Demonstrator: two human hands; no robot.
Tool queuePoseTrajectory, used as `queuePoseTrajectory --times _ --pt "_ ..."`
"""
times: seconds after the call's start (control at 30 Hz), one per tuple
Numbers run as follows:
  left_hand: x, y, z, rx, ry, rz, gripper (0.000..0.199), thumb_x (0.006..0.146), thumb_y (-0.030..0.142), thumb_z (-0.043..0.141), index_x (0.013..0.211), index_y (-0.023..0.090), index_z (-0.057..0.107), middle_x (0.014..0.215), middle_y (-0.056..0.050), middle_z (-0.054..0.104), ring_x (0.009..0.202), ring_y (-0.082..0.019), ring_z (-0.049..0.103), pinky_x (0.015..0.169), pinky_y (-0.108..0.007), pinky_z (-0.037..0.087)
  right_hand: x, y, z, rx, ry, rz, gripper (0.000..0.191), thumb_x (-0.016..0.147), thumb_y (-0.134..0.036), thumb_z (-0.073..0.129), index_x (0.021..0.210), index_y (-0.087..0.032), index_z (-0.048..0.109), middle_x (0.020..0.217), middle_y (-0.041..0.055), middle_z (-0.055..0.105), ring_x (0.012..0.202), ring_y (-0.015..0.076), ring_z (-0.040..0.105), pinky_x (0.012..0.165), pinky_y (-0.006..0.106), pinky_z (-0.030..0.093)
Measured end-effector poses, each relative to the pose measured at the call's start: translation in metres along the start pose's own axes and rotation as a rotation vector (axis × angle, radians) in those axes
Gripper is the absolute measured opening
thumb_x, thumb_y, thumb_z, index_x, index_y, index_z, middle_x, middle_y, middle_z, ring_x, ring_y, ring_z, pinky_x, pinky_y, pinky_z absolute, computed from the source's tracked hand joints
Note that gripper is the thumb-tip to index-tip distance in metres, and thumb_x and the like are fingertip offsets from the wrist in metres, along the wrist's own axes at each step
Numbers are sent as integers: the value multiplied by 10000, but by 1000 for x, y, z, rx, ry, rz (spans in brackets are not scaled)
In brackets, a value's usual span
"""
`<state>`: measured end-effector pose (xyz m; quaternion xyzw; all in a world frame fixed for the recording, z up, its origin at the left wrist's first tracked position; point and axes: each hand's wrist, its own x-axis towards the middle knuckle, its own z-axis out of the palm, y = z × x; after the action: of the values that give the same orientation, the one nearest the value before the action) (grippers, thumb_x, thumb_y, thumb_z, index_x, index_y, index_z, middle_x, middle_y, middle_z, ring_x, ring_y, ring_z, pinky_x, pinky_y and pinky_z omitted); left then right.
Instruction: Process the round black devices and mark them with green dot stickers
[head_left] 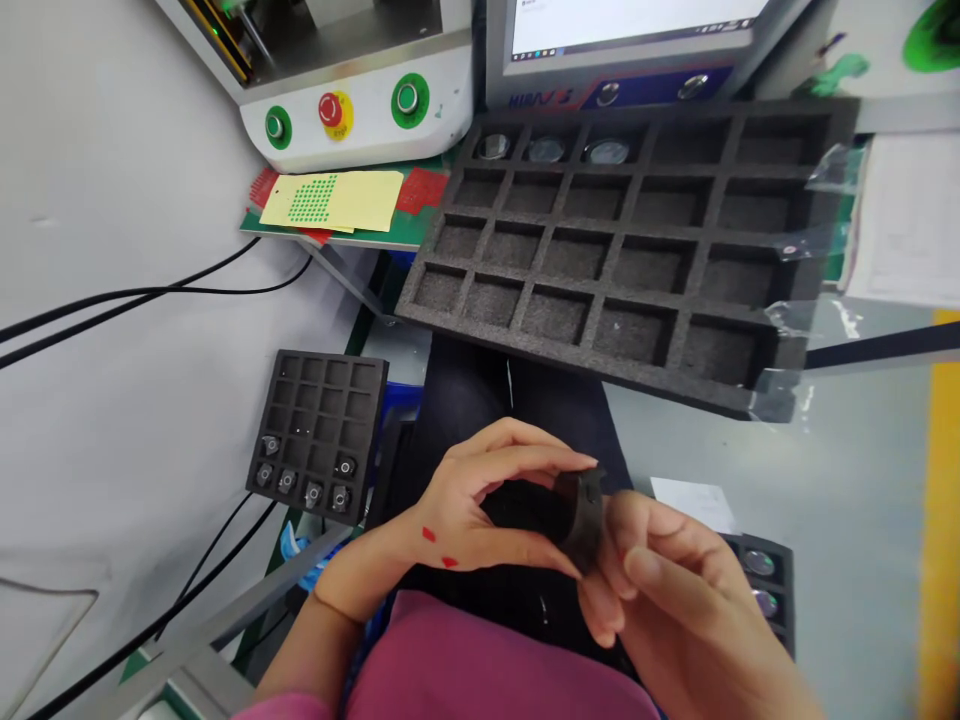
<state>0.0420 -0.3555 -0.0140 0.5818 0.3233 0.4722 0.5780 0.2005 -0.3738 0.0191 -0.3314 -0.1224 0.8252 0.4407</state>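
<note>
My left hand [487, 500] grips a small dark curved part [586, 520] by its upper and lower edges, between thumb and fingers, above my lap. Two small red marks show on the back of that hand. My right hand [675, 590] is close against the part's right side, with its thumb and fingers pinched together; whatever they hold, if anything, is hidden. Beyond the hands lies a large black foam tray [607, 225] with square pockets. Round glassy discs [546, 150] sit in three pockets of its far row.
A smaller foam tray [322, 400] at left holds several small dark parts. Another tray [786, 600] is partly behind my right hand. Yellow cards [367, 200] lie below a machine panel [364, 120] with buttons. A monitor [630, 40] stands behind; black cables [112, 297] run left.
</note>
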Motion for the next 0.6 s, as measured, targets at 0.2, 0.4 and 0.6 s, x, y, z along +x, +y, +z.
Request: queuePoseTrajectory --times 0.2,0.4,0.6 --pt "2 1 -1 66 13 14 617 708 335 851 1289 300 647 1085 -51 634 944 -166 669 850 -262 610 2 2 -3 70 -46 42 169 737 -285 846 642 -227 719 488 -13 627 363 73 558 420 109 472" --pt "2 1 -2 168 32 54 585 715 372 842 1268 299 664 1067 -42 677 933 -188 671 825 -274 609 5 1 -1 104 -44 44 173 745 -276 834 634 -223 712 460 -18 608 324 81 530 386 129 478" --pt "3 0 -4 182 10 85 576 718 336 847 1257 242 669 1074 -58 682 968 -185 667 868 -262 579 4 4 -2 84 -20 35 210 748 -287 830 614 -208 689 444 -19 589 307 75 502 374 123 468"
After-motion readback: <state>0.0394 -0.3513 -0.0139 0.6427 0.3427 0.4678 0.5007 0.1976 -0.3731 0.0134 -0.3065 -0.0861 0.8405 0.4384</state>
